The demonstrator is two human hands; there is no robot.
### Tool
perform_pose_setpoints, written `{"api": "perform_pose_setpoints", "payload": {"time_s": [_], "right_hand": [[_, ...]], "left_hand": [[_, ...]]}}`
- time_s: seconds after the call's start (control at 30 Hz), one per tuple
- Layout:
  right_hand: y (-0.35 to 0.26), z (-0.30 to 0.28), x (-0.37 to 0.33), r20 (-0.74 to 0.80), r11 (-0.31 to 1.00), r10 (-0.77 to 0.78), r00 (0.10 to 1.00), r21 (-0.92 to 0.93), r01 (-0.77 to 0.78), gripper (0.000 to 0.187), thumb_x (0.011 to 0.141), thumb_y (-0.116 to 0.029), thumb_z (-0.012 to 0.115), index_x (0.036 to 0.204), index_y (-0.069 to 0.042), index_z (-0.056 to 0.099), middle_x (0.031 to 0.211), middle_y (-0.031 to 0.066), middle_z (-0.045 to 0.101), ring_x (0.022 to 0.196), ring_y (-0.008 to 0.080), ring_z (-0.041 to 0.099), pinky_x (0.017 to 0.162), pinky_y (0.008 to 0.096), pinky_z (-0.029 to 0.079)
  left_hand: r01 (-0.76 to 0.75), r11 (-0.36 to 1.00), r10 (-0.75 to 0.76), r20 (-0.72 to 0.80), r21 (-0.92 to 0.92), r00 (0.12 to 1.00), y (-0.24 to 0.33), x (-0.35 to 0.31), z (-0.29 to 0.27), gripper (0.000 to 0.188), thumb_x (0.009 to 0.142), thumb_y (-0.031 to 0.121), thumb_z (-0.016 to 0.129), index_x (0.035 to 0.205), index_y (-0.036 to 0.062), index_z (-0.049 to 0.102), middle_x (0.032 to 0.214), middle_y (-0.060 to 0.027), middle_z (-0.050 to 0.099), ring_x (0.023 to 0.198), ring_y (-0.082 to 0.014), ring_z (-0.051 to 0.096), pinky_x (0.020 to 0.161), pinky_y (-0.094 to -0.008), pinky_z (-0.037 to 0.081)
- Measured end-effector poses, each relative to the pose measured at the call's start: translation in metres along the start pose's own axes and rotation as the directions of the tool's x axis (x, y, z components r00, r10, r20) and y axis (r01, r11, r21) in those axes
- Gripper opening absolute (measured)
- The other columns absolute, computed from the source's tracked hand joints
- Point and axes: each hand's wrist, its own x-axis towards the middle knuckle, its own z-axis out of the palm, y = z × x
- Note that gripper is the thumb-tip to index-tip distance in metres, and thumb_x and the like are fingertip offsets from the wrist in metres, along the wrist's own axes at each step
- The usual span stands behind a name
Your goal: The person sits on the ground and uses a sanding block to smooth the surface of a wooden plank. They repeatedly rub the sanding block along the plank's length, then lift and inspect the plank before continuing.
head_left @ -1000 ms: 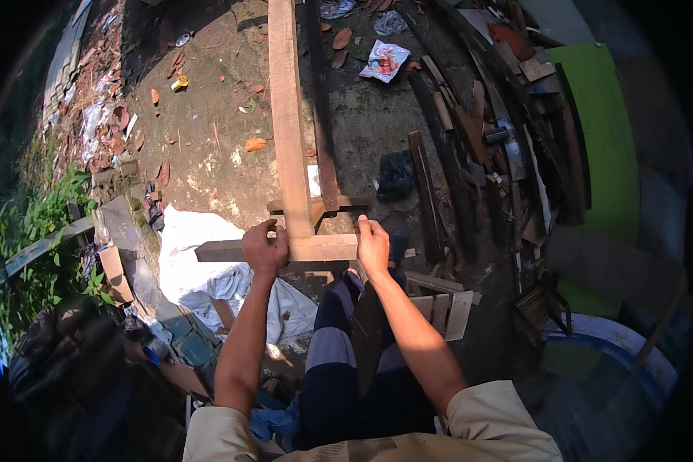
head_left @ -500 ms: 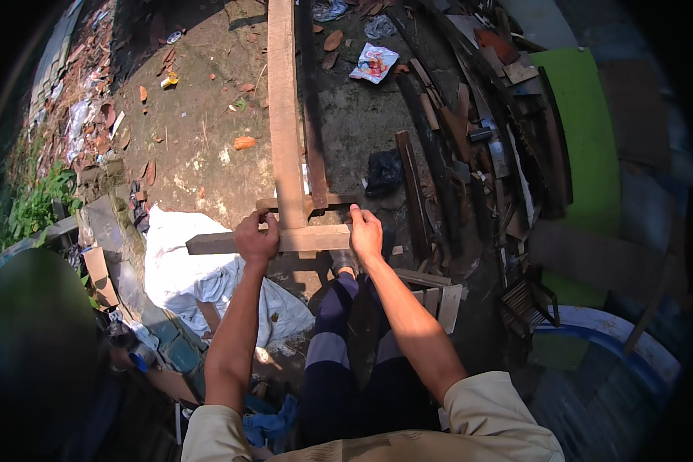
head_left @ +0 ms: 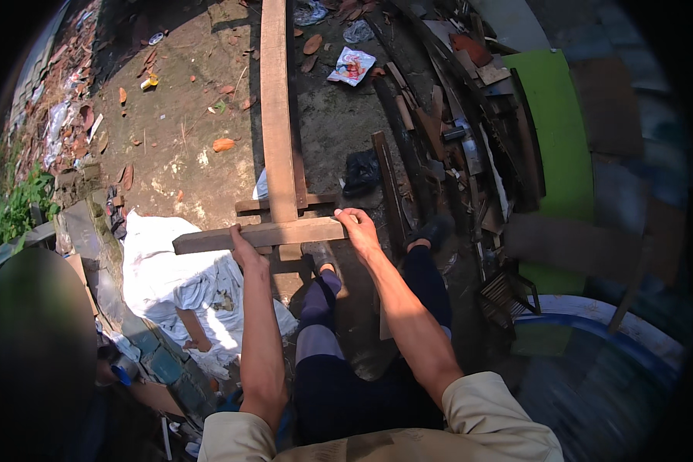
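A short wooden block (head_left: 304, 230) lies crosswise over the near end of a long wooden plank (head_left: 278, 115), slightly tilted, its right end farther from me. My left hand (head_left: 249, 252) is closed around the block left of the plank, its palm partly hidden from view. Around the block's right end, my right hand (head_left: 359, 232) is closed with the thumb on top. A darker piece of wood (head_left: 250, 206) shows beneath the plank, just beyond the block. Both of my arms reach forward.
White cloth sacking (head_left: 158, 269) lies on the ground at left. Stacked dark boards and scrap wood (head_left: 446, 142) fill the right, beside a green panel (head_left: 558, 154). A black plastic bag (head_left: 362, 173) and a printed packet (head_left: 352, 66) lie beyond my right hand.
The block has turned a little, its left end now nearer me. My left hand has shifted its hold lower on the block. My right foot has moved out to the right.
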Motion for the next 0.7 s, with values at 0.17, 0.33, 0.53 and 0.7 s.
{"api": "perform_pose_setpoints", "payload": {"time_s": [0.17,0.33,0.53,0.7], "right_hand": [[-0.020,-0.033,-0.005,-0.101,0.999,-0.025,0.995,0.030,0.028,0.041,0.082,-0.029,0.075,0.109,0.001,0.072,0.106,0.0122,0.072,0.099,0.0188,0.065,0.089,0.0328,0.050],[-0.074,-0.100,-0.016,-0.158,0.993,-0.060,0.986,-0.108,0.044,0.041,0.084,-0.029,0.071,0.112,0.001,0.073,0.105,0.0109,0.072,0.100,0.0188,0.064,0.090,0.0322,0.049],[-0.085,-0.183,-0.006,-0.125,0.988,-0.111,0.986,-0.121,0.096,0.035,0.087,-0.026,0.068,0.110,0.001,0.073,0.105,0.0107,0.073,0.100,0.0186,0.065,0.090,0.0313,0.049],[-0.054,-0.233,0.021,-0.072,0.961,-0.119,0.990,-0.259,0.097,0.038,0.085,-0.029,0.068,0.112,-0.003,0.071,0.108,0.0160,0.073,0.106,0.0265,0.067,0.095,0.0361,0.049]], "left_hand": [[-0.027,0.996,0.026,0.010,0.090,1.000,-0.006,-0.049,0.016,0.057,0.081,0.041,0.075,0.113,-0.0041,0.062,0.110,-0.0126,0.061,0.094,-0.0251,0.063,0.080,-0.0431,0.054],[-0.012,1.000,0.012,0.017,0.014,1.000,-0.037,-0.101,0.049,0.040,0.083,0.034,0.074,0.099,-0.0017,0.067,0.100,-0.0079,0.061,0.090,-0.0194,0.059,0.080,-0.0380,0.051],[-0.009,0.999,0.006,-0.072,-0.048,0.997,-0.114,-0.143,0.079,0.037,0.084,0.033,0.072,0.101,0.0016,0.066,0.101,-0.0071,0.062,0.092,-0.0198,0.060,0.079,-0.0384,0.052],[-0.008,0.998,0.005,-0.057,-0.060,0.998,-0.180,-0.143,0.079,0.044,0.087,0.041,0.068,0.108,0.0026,0.065,0.102,-0.0077,0.063,0.091,-0.0219,0.064,0.077,-0.0399,0.055]]}}
